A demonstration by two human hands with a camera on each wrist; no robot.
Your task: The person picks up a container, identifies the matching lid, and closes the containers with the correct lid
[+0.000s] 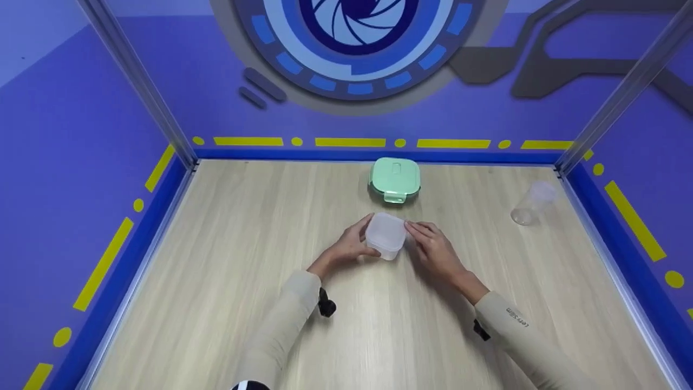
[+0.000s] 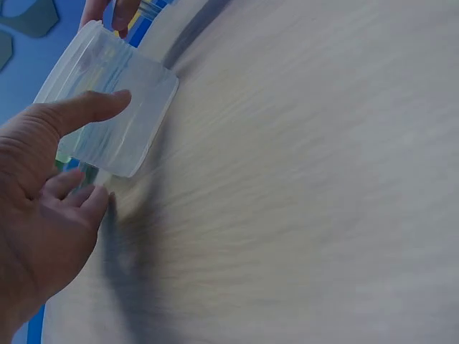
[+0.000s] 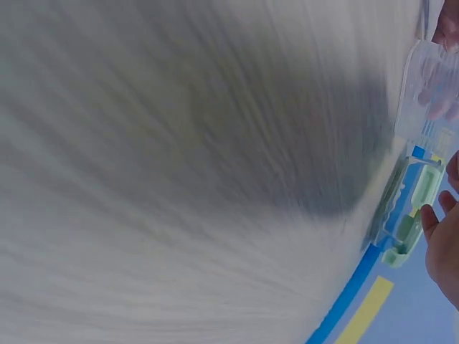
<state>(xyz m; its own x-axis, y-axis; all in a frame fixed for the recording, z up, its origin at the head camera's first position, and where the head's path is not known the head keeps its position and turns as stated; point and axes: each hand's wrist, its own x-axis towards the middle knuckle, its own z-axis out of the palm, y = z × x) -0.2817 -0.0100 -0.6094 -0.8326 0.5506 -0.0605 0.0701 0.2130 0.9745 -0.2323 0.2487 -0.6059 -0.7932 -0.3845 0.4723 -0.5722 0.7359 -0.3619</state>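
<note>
Between both hands is a small, square, translucent plastic container [image 1: 386,236] with a whitish lid, held above the wooden table. My left hand [image 1: 354,239] grips its left side, with the thumb [image 2: 107,105] laid along the container wall. At the lid's right corner, the fingertips of my right hand [image 1: 435,248] pinch the edge; the right thumb is mostly hidden in the head view. The left wrist view shows the container [image 2: 136,122] tilted, with right-hand fingers [image 2: 123,16] at its rim. Only part of the right hand [image 3: 446,244] appears in the right wrist view.
A mint-green lidded food box [image 1: 396,176] with side clips stands just beyond the container. Far right on the table [image 1: 243,244] is a clear plastic cup or jar [image 1: 533,203]. Blue patterned panels [image 1: 357,124] enclose the table's back and sides.
</note>
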